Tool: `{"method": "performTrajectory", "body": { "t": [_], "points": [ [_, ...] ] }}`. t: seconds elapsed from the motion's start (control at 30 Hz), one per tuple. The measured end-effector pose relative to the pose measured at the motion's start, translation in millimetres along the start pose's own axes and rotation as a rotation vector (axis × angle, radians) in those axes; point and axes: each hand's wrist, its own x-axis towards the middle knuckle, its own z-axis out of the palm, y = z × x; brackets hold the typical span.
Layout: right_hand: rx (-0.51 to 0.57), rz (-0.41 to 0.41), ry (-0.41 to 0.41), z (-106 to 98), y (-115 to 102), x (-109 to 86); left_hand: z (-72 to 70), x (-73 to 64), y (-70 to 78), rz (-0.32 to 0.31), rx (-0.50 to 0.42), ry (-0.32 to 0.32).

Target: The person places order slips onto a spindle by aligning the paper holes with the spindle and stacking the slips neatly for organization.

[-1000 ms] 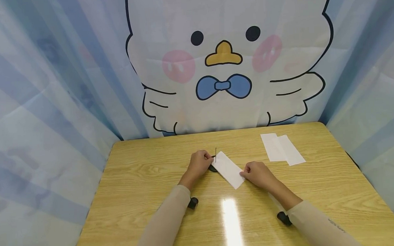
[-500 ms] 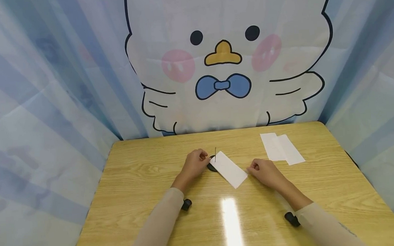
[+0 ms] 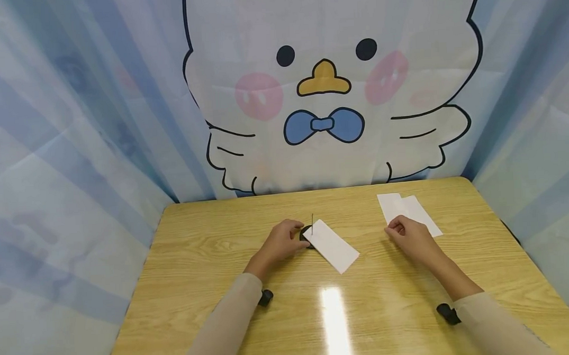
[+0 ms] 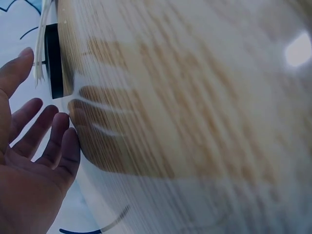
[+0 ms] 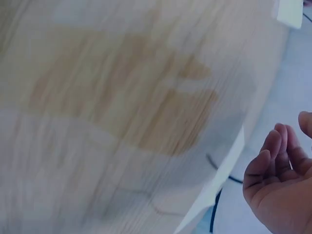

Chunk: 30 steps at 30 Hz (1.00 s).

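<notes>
A bill spike (image 3: pixel 312 222) with a thin upright needle and a round black base (image 4: pixel 54 61) stands near the table's middle. White paper slips (image 3: pixel 334 246) are stuck on it by one corner and slant toward the front right. My left hand (image 3: pixel 281 241) is spread at the base's left side, thumb and fingers apart around it, gripping nothing. Over the front edge of two overlapping white slips (image 3: pixel 421 216) at the back right is my right hand (image 3: pixel 413 239). Its fingers (image 5: pixel 272 144) are loosely bent with nothing between them in the right wrist view.
The wooden table (image 3: pixel 205 228) ends at a back edge against a curtain (image 3: pixel 274 162) printed with a cartoon bird. More curtain hangs on both sides. A bright light reflection lies on the table's front middle.
My right hand has let go of the slips on the spike and moved right to the two loose slips. My left hand has released the paper corner, drawn slightly left and spread beside the base.
</notes>
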Motion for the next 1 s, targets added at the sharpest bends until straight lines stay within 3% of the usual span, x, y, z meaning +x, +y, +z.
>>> {"method": "performTrajectory", "body": {
  "t": [0.4, 0.77, 1.0],
  "points": [
    [-0.034, 0.097, 0.015, -31.7, 42.2, 4.4, 1.6, 2.9, -2.9, 0.031, 0.085, -0.028],
    [-0.075, 0.143, 0.056, -38.7, 72.3, 1.6, 6.6, 3.8, -2.5, 0.03, 0.116, -0.021],
    [-0.073, 0.189, 0.036, -38.0, 84.3, 0.3, 9.3, 4.6, -1.8, 0.015, 0.142, -0.008]
  ]
}}
